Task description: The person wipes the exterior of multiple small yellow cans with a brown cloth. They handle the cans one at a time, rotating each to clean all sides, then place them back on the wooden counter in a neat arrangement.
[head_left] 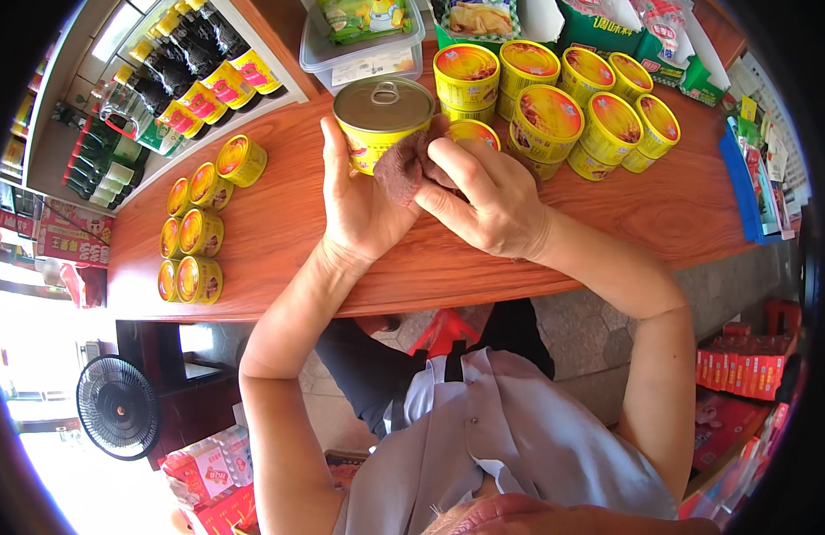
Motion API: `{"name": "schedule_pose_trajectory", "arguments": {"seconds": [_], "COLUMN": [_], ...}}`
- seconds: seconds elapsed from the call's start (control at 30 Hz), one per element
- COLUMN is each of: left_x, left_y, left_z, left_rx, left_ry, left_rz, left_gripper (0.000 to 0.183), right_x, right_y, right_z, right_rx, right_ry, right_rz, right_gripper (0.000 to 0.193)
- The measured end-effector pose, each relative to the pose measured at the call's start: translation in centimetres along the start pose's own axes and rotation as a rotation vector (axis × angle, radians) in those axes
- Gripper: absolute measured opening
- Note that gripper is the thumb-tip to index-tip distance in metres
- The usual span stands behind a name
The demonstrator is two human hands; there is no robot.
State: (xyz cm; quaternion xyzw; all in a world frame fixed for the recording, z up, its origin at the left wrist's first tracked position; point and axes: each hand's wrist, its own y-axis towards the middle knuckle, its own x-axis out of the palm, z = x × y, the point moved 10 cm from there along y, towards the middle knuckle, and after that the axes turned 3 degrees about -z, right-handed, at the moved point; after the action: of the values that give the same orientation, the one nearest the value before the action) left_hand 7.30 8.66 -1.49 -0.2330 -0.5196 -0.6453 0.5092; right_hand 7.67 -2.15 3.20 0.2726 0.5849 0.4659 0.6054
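My left hand (366,212) holds up a yellow can (383,107) with a metal pull-tab lid, its fingers wrapped round the far side and partly hidden. A brown cloth (400,171) is bunched in my right hand (494,198) and pressed against the can's right side. Just beyond my right hand, stacked yellow cans (548,116) with orange-and-yellow tops stand on the wooden counter (430,259). One low can (475,134) of that group is partly covered by my right hand. More yellow cans (201,230) sit in short rows at the counter's left.
A clear plastic tub (363,58) with a green packet stands at the back, beside open cartons (501,22) of packets. Dark bottles (207,67) fill the shelf at far left. A blue tray (742,183) lies at the right edge. Below left stands a black fan (118,407).
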Motion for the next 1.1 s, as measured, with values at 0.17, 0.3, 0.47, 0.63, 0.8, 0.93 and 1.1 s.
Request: {"name": "schedule_pose_trajectory", "arguments": {"seconds": [0.17,0.3,0.47,0.63,0.8,0.93,1.1], "left_x": [-1.6,-1.5,-1.0,-3.8,-0.4,0.3,2.1], "left_y": [-0.9,-2.2,-1.3,-2.3,-1.7,-0.4,2.1], "left_z": [1.0,0.7,1.8,5.9,7.2,5.7,3.5], "left_rx": [0.045,0.045,0.099,0.234,0.426,0.388,0.314], "left_ry": [0.485,0.775,0.646,0.735,1.440,1.751,2.112], "left_rz": [0.279,0.292,0.188,0.511,0.526,0.434,0.338], "left_gripper": [0.073,0.072,0.080,0.078,0.084,0.085,0.087], "right_x": [-1.0,-3.7,-1.3,0.7,-1.5,-0.4,-0.6], "right_y": [0.3,1.8,1.4,0.5,-0.1,-1.5,-1.1], "right_z": [0.1,3.2,3.5,-1.5,-8.0,-8.8,-7.1], "right_rx": [-0.078,0.157,0.316,-0.031,-0.313,-0.385,-0.357], "right_ry": [-0.024,0.121,0.144,0.316,0.451,0.410,0.379], "right_rz": [0.059,0.140,-0.029,-0.236,-0.125,-0.168,-0.158], "right_gripper": [0.022,0.030,0.028,0.024,0.014,0.019,0.025]}}
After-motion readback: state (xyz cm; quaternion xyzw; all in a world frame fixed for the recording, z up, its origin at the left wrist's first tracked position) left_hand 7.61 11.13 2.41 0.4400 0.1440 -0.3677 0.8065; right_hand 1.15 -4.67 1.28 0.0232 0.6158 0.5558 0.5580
